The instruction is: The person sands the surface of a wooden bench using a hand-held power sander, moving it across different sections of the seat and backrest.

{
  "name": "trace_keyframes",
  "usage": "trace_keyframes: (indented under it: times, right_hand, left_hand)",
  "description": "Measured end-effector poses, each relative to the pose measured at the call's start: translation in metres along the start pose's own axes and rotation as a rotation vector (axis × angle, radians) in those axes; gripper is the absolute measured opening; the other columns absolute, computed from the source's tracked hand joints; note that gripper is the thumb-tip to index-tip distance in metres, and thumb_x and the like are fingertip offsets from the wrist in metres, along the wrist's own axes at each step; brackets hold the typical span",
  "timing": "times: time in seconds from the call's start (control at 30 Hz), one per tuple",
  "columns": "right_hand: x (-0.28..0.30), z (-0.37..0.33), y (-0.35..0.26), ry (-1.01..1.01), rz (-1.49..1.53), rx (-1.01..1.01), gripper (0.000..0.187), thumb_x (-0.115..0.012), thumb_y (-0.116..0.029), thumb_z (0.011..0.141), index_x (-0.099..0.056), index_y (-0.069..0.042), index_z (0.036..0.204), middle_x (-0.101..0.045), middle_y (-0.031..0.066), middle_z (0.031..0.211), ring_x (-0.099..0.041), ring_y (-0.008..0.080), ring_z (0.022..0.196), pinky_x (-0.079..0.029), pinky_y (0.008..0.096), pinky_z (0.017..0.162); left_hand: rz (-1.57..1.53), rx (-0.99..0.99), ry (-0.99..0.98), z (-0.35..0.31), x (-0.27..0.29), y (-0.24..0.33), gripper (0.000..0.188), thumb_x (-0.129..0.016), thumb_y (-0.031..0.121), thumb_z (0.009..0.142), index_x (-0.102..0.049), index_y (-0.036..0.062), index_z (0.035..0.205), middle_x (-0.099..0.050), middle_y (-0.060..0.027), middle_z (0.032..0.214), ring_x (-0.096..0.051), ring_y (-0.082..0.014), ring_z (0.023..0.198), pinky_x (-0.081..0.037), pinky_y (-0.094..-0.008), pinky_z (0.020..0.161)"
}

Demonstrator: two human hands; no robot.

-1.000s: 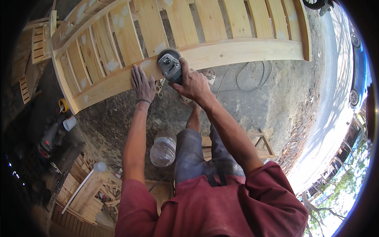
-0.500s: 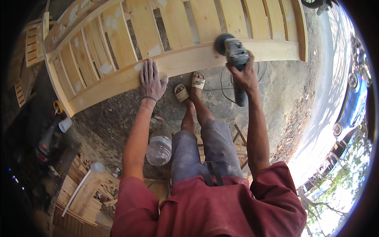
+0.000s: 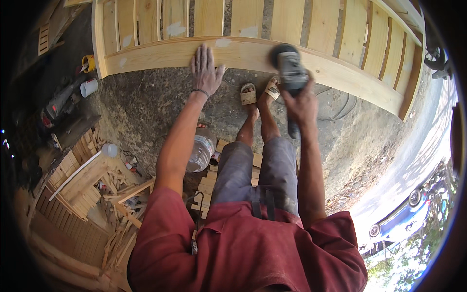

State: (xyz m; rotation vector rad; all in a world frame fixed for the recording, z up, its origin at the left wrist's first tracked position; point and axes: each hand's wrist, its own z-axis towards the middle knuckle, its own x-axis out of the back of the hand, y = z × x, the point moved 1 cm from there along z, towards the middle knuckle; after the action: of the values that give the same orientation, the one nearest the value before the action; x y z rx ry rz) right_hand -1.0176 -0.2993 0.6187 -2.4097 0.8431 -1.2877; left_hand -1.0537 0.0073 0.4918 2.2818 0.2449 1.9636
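A slatted pale wooden frame point(image 3: 243, 53) spans the top of the view, with whitish filler patches on its rail and slats. My left hand point(image 3: 206, 73) lies on the near rail, palm down and fingers stretched out, dusted with pale powder. My right hand point(image 3: 302, 104) is wrapped round the body of a grey and black angle grinder point(image 3: 294, 73). The grinder's round black disc is over the rail, to the right of my left hand. Motion smears the tool a little, and I cannot tell how firmly the disc touches the wood.
A cable point(image 3: 340, 109) lies looped on the ground at right. By my left forearm is a large clear plastic bottle point(image 3: 202, 153). A white tub point(image 3: 89, 87) and a yellow container point(image 3: 88, 63) sit at left. Wood offcuts point(image 3: 114, 180) are piled lower left. A blue car point(image 3: 396, 219) is beyond.
The whole view has turned, so the frame now lies more level across the top. My left hand still rests on the rail, and my right hand still holds the grinder there.
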Motion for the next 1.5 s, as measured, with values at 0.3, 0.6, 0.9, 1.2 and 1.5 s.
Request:
trace_keyframes:
  times: [0.3,0.6,0.9,1.2,1.5]
  right_hand:
    - [-0.081,-0.011,-0.1,-0.32,-0.222,0.283,0.096,-0.073,-0.046,0.081,-0.021,-0.005,0.15,-0.064,0.0298,0.1,-0.07,0.0432,0.08,-0.057,0.0514,0.07]
    - [-0.035,-0.009,-0.037,-0.106,-0.104,0.133,0.092,-0.073,-0.041,0.08,-0.024,-0.002,0.147,-0.067,0.029,0.095,-0.07,0.045,0.079,-0.057,0.0502,0.067]
    - [0.012,0.005,0.003,0.379,0.16,-0.198,0.091,-0.077,-0.045,0.079,-0.028,-0.009,0.146,-0.065,0.0352,0.11,-0.063,0.0505,0.107,-0.049,0.052,0.09]
    - [-0.116,-0.002,-0.144,0.145,0.092,0.018,0.091,-0.074,-0.044,0.081,-0.023,-0.005,0.145,-0.068,0.0337,0.094,-0.069,0.0488,0.084,-0.056,0.0533,0.073]
    - [-0.205,-0.013,-0.244,-0.05,-0.027,0.145,0.091,-0.076,-0.041,0.077,-0.027,-0.003,0.144,-0.067,0.031,0.096,-0.069,0.0463,0.08,-0.057,0.0524,0.071]
  left_hand:
    - [-0.155,0.445,0.181,-0.064,0.006,-0.105,0.07,-0.032,0.042,0.104,-0.017,-0.0042,0.155,-0.009,-0.0266,0.163,-0.008,-0.0378,0.152,-0.008,-0.0499,0.123]
    - [0.108,0.023,-0.011,-0.018,0.021,-0.074,0.074,-0.035,0.047,0.102,-0.02,-0.003,0.155,-0.009,-0.0239,0.164,-0.012,-0.0384,0.152,-0.01,-0.053,0.123]
    - [0.0,-0.172,-0.026,0.03,0.021,-0.054,0.076,-0.046,0.044,0.097,-0.023,0.0004,0.155,-0.017,-0.0175,0.164,-0.017,-0.0353,0.151,-0.015,-0.0525,0.122]
    - [0.079,-0.158,0.047,0.016,0.026,-0.176,0.079,-0.032,0.055,0.101,-0.019,0.0001,0.156,-0.015,-0.0192,0.164,-0.014,-0.0345,0.152,-0.013,-0.0509,0.123]
    - [0.153,-0.168,0.051,0.006,0.056,-0.31,0.077,-0.035,0.05,0.102,-0.019,-0.0035,0.155,-0.017,-0.0207,0.163,-0.018,-0.0362,0.151,-0.018,-0.0526,0.121]
